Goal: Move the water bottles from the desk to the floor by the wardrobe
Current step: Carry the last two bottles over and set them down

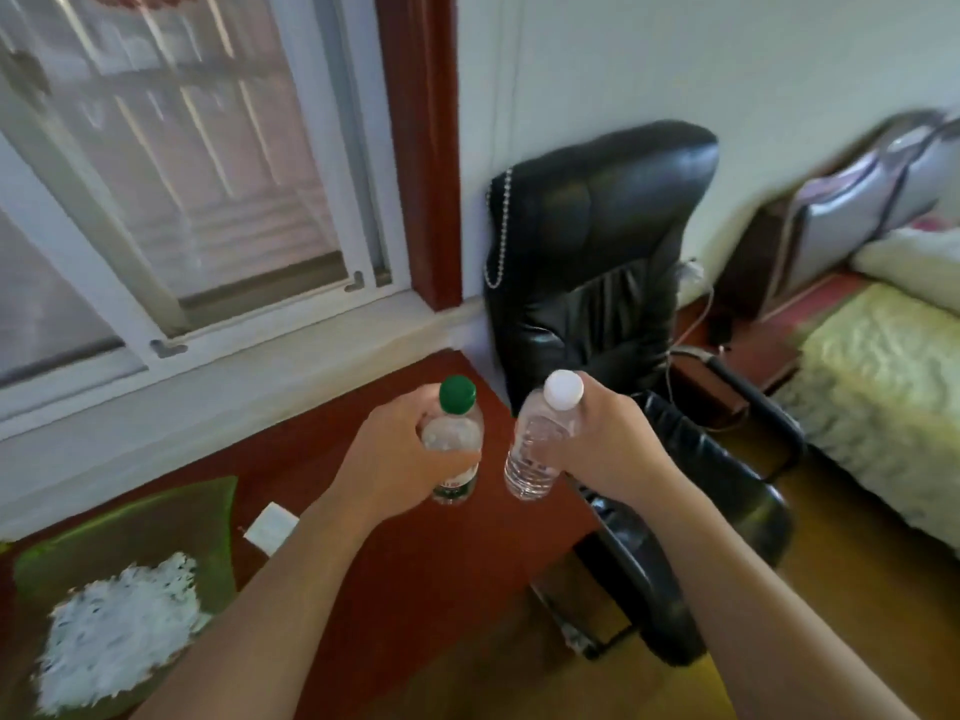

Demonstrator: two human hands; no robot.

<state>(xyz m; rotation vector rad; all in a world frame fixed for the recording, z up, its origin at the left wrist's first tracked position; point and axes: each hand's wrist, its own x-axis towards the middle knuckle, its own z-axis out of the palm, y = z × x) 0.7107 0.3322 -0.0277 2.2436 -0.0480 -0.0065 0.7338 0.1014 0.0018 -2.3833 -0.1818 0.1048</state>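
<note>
Well, both bottles are in hand. The left hand (395,459) has its fingers curled round the upper body of the green-capped water bottle (457,426), and the right hand (608,444) grips the white-capped water bottle (537,449) just below its neck. The two bottles are close together but not touching, and each leans a little with its cap tipped away from the person. They are held over the far right corner of the red-brown desk (415,574); I can't tell for sure whether their bases are clear of the wood.

On the near left of the desk lies a green glass dish (156,517) holding a heap of white shreds (119,641), and a small white square object (271,527) lies just beside its right edge. A black leather office chair (597,226) stands at the desk's right end, against the wall, with a bead chain (493,226) hanging beside its backrest. A window (182,174) runs behind the desk, and a bed with a pale green cover (883,387) is off to the right.
</note>
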